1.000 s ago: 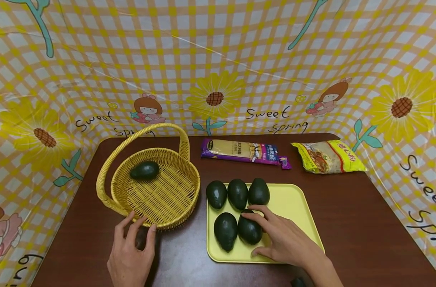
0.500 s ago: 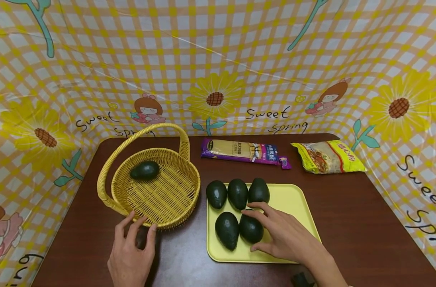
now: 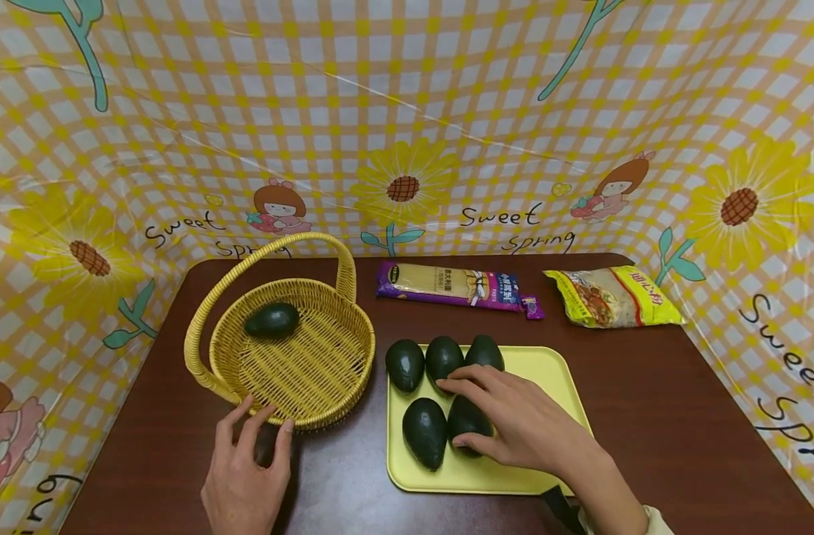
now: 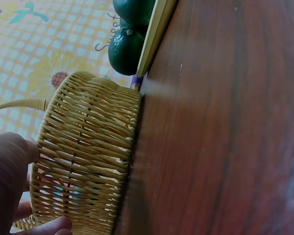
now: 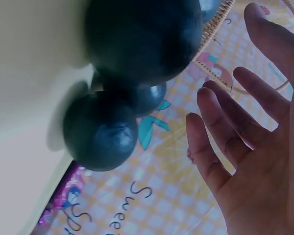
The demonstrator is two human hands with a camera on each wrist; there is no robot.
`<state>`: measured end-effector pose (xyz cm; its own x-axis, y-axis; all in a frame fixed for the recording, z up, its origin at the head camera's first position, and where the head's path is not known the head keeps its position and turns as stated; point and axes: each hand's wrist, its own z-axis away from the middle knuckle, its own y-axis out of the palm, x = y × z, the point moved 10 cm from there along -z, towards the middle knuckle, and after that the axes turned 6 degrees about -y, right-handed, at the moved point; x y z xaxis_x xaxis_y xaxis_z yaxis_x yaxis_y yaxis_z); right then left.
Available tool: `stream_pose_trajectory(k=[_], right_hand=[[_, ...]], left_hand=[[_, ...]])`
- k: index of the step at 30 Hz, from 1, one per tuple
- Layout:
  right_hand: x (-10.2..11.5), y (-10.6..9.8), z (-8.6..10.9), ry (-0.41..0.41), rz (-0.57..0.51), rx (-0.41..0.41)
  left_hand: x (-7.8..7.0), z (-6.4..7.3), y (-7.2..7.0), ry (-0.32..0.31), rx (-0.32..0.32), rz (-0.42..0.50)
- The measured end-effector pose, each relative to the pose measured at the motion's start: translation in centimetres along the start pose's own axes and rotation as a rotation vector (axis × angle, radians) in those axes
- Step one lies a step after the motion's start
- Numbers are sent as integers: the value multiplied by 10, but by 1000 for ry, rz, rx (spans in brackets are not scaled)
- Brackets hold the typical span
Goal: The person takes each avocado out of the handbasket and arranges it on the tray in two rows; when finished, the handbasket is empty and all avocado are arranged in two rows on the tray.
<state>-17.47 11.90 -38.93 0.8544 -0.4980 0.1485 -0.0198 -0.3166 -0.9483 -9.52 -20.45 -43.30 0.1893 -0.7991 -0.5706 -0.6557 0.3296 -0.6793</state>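
My left hand (image 3: 246,461) rests its fingertips and thumb at the front rim of a yellow wicker basket (image 3: 360,386) with a tall handle. In the left wrist view, the thumb touches the rim beside the woven wall (image 4: 83,156). One dark green avocado (image 3: 273,321) lies inside the basket. Over the yellow tray (image 3: 537,371), my right hand (image 3: 523,420) spans the near-right avocado (image 3: 465,423), partly covering it. The right wrist view shows its fingers spread, with a gap to the large avocado (image 5: 144,36). Another avocado (image 3: 425,433) lies just left.
Several more avocados stand in the tray's back row, including one (image 3: 404,365) at its left corner. Behind the tray lie a purple pasta packet (image 3: 447,286) and a yellow food bag (image 3: 614,297). A patterned cloth (image 3: 407,89) walls in the brown table (image 3: 654,416).
My right hand has shifted slightly left and farther over the near-right avocado, fingertips now reaching the back row. Both front-row avocados have moved slightly. My left hand and the basket keep their places.
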Motion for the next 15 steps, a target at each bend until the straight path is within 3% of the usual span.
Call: stream_pose_trajectory(k=[7,15], right_hand=[[3,-5,-16,-46,44,31],[9,-12,-32,-112,64,13]], left_hand=[[1,1,2,-3,2,-3],[1,0,1,1,-1,-2]])
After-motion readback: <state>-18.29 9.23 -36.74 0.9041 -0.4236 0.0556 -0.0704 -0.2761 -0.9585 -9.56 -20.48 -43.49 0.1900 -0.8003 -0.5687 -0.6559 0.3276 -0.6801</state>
